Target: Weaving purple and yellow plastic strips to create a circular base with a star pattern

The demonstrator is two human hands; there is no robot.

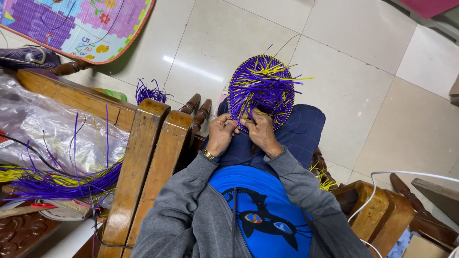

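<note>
Sleeves of grey fleece run up from the bottom of the view over a blue shirt, and both hands meet above the lap. The left hand (221,134), with a gold-coloured watch (208,155) on its wrist, is closed with fingers curled onto the lower edge of a woven piece (260,88), an oval of purple and yellow strips standing tilted on the person's knees. The right hand (261,131) sits just beside it, fingers also pinched onto the same lower edge, so the two hands touch or nearly touch there. Loose strip ends bristle out of the oval's face and past its rim on the right. Dark blue checked trousers (301,134) show under and beside the piece. To the person's left, the wooden arms of two chairs (155,153) stand side by side, and beyond them a seat carries a clear plastic bag (43,124) and a long bundle of purple and yellow strips (57,181) lying across it. A tuft of purple strips (150,91) pokes up behind the chair arm. On the person's right a white cable (382,184) crosses another wooden arm. Farther off lies the pale tiled floor (344,71), with a colourful play mat (81,26) at the top left corner.
</note>
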